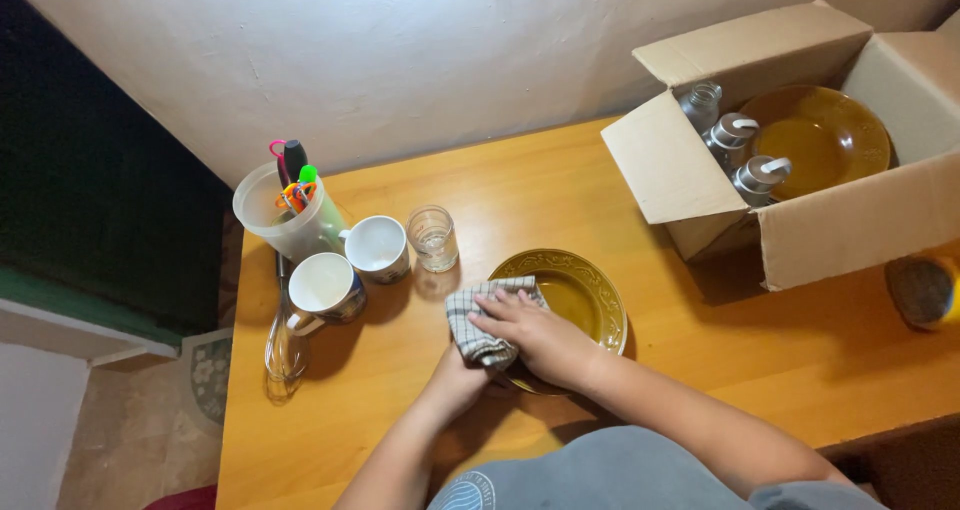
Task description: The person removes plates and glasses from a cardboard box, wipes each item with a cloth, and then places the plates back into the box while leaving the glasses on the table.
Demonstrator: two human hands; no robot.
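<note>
An olive-green plate [585, 290] with a patterned rim lies on the wooden table [520, 185] in front of me. My right hand [535, 332] presses a checked cloth [478, 320] onto the plate's left rim, fingers spread over the cloth. My left hand [455, 375] is below and left of it, mostly hidden under the cloth and the right hand, holding the plate's near-left edge.
Two white mugs [378, 245] [322, 285], a small glass [433, 237], a clear pitcher with utensils [290, 215] and a whisk [283, 345] stand at left. An open cardboard box [830, 225] at right holds another brown plate [825, 135] and metal dispensers [735, 135]. A yellow item [925, 290] sits at right edge.
</note>
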